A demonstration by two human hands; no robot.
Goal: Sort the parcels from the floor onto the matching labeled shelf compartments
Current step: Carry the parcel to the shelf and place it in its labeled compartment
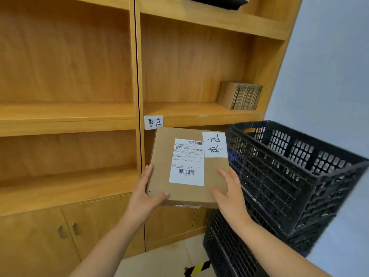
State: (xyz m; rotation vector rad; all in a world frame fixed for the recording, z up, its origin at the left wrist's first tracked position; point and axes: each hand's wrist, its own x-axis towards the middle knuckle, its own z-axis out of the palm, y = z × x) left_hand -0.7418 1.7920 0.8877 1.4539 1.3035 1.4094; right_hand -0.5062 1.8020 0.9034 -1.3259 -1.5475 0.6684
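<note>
I hold a flat brown cardboard parcel (161, 160) in front of the wooden shelf unit (137, 80). It carries a white shipping label with barcodes and a handwritten white tag (215, 144) at its top right corner. My left hand (146, 193) grips its lower left corner, thumb on top. My right hand (229, 188) grips its lower right edge. Just above the parcel, a handwritten white label (153, 122) is stuck on the front edge of the right middle shelf (199, 116).
A bundle of flattened cardboard (240, 95) leans at the back right of that shelf. Stacked black plastic crates (289, 176) stand close on the right. Cabinet doors (69, 230) lie below the shelves. Yellow-black tape (197, 268) marks the floor.
</note>
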